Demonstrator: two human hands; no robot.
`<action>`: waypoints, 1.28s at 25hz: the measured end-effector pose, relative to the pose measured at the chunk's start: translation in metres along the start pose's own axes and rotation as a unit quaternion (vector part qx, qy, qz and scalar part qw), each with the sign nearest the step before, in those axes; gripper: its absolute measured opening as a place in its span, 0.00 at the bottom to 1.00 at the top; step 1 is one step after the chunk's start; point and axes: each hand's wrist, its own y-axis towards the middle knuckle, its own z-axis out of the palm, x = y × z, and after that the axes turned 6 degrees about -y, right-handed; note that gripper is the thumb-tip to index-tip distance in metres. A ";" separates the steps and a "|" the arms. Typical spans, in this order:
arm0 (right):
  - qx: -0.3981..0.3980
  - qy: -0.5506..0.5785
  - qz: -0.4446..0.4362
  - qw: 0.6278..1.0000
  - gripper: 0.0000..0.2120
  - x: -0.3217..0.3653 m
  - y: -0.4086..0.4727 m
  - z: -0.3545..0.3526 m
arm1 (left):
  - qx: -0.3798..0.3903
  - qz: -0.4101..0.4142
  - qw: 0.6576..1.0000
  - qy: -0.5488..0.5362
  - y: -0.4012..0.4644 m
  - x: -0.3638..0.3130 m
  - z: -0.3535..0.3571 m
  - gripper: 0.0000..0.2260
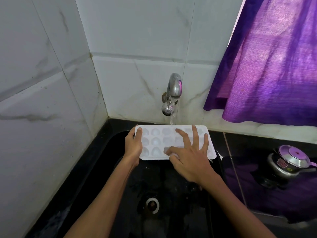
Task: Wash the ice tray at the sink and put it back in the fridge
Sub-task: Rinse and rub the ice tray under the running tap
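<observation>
A white ice tray (155, 143) with heart-shaped cells is held level over the black sink (109, 152), just under the metal tap (172, 93). Water runs from the tap onto the tray's far edge. My left hand (133, 146) grips the tray's left end, thumb on top. My right hand (190, 157) lies spread over the tray's right half, fingers straight and pressing on the cells. The sink's drain (152, 205) sits below, between my forearms.
White marbled tiles cover the wall behind and to the left. A purple curtain (267, 62) hangs at the upper right. A steel pressure cooker (289, 162) stands on the black counter to the right of the sink.
</observation>
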 end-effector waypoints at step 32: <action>0.050 0.002 -0.001 0.999 0.33 -0.006 0.001 -0.019 | 0.005 0.012 1.000 -0.017 -0.007 -0.004 0.006 0.09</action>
